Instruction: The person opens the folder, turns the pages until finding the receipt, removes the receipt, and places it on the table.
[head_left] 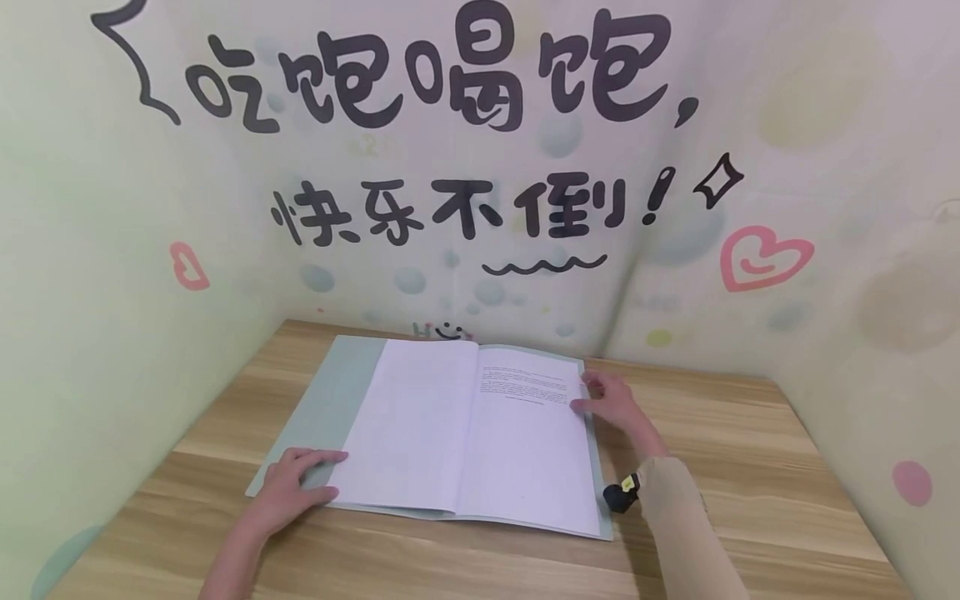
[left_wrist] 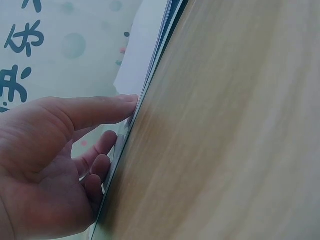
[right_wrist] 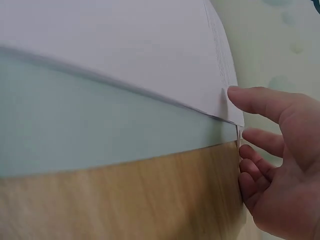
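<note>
An open booklet with white pages [head_left: 412,417] and a pale blue-green cover [head_left: 341,387] lies on the wooden table. Its left page looks blank; a short block of print [head_left: 525,385] stands near the top of the right page. My left hand [head_left: 281,492] rests at the lower left, with thumb and index finger spread and touching the page's left edge over the cover. At the upper right edge of the right page is my right hand [head_left: 615,400]. Its thumb [right_wrist: 250,97] touches the page in the right wrist view, with the index fingertip by the cover's edge and the other fingers lower, loosely bent.
A white wall with large black characters [head_left: 480,208] and pink hearts rises behind the wooden table [head_left: 720,467]. Side walls flank it left and right. A small black device with a yellow label [head_left: 621,495] sits at my right wrist, beside the booklet.
</note>
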